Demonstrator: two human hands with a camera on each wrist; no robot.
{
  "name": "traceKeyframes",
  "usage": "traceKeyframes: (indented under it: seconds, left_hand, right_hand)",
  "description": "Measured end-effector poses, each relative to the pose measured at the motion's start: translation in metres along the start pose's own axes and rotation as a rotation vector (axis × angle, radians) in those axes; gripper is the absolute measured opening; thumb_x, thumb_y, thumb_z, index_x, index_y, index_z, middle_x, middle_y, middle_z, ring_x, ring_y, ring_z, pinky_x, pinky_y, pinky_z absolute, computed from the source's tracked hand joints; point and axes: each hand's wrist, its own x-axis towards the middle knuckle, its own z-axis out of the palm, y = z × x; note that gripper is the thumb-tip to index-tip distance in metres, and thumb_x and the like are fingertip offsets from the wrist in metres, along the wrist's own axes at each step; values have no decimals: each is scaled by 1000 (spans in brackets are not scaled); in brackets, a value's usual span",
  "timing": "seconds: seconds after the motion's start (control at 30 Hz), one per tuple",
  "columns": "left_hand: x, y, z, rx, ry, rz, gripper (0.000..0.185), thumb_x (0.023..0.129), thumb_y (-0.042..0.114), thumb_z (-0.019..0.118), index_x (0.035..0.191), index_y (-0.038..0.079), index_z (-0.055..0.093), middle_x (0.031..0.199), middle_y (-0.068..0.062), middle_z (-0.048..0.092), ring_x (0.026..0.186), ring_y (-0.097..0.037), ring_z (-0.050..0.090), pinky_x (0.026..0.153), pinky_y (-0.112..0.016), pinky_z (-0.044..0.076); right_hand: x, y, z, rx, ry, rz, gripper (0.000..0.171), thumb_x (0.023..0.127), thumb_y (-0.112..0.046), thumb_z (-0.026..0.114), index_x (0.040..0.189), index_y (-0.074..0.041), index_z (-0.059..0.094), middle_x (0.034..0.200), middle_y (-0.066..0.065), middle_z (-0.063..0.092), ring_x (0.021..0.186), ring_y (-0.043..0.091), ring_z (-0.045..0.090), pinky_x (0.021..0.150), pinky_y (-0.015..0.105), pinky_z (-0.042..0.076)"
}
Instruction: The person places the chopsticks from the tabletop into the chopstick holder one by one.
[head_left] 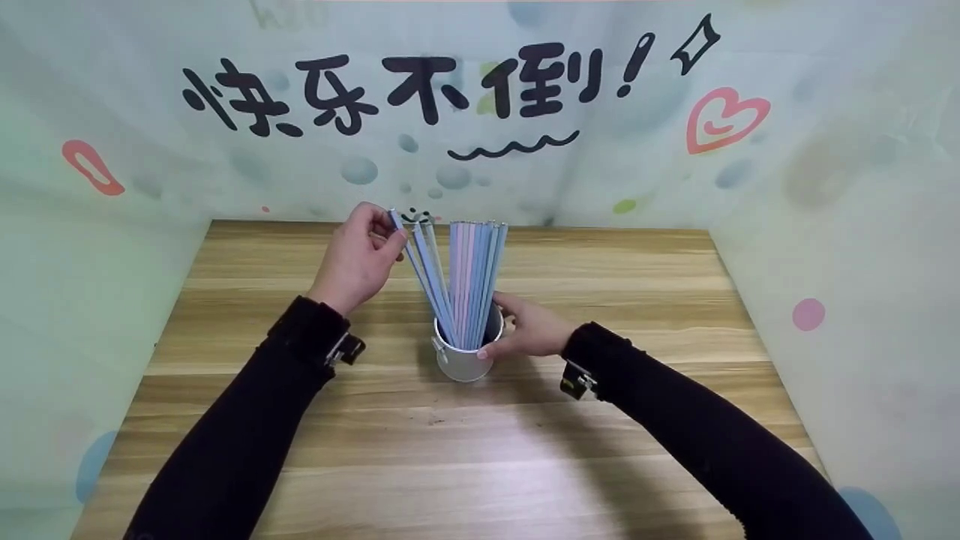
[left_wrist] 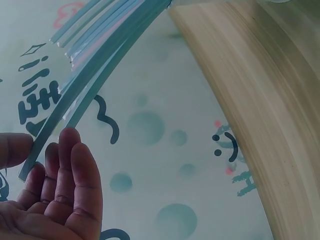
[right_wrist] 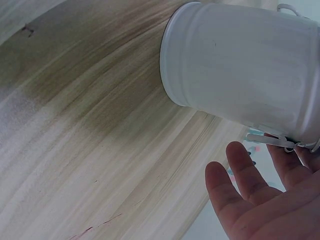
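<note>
A small white metal bucket [head_left: 465, 366] stands upright on the table with a bunch of long, slim blue and pink sticks [head_left: 469, 277] in it. At the upper left, my left hand [head_left: 358, 259] pinches the top end of one blue stick [left_wrist: 60, 105] between thumb and fingers. That stick leans left, its lower end still inside the bucket. From the right, my right hand [head_left: 534, 328] holds the bucket's rim, thumb in front and index finger behind. In the right wrist view, the other fingers [right_wrist: 245, 165] spread beside the bucket's handle.
A wood-grain table [head_left: 360, 465] lies under the bucket. Pale printed cloth walls [head_left: 525, 180] with black lettering rise behind it and along both sides. Black sleeves and wrist-worn camera mounts [head_left: 346, 349] cover my forearms.
</note>
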Motion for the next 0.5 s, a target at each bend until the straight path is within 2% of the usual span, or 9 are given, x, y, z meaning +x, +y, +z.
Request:
traceKeyframes:
  seconds: [0.23, 0.5]
  left_hand:
    - [-1, -5, 6, -14, -30, -4, 22, 104, 20, 54, 117, 1, 52, 109, -11, 62, 93, -27, 67, 79, -31, 53]
    - [-4, -9, 12, 14, -52, -13, 24, 103, 20, 56, 118, 1, 53, 110, -12, 63, 92, -24, 66, 78, -32, 52]
  right_hand:
    - [1, 0, 0, -4, 0, -20, 95, 79, -30, 88, 158, -21, 36, 143, 12, 57, 130, 33, 54, 112, 56, 43]
    - [-1, -1, -1, -12, 1, -14, 95, 79, -32, 88, 158, -22, 36, 145, 13, 56, 132, 36, 53, 112, 56, 42]
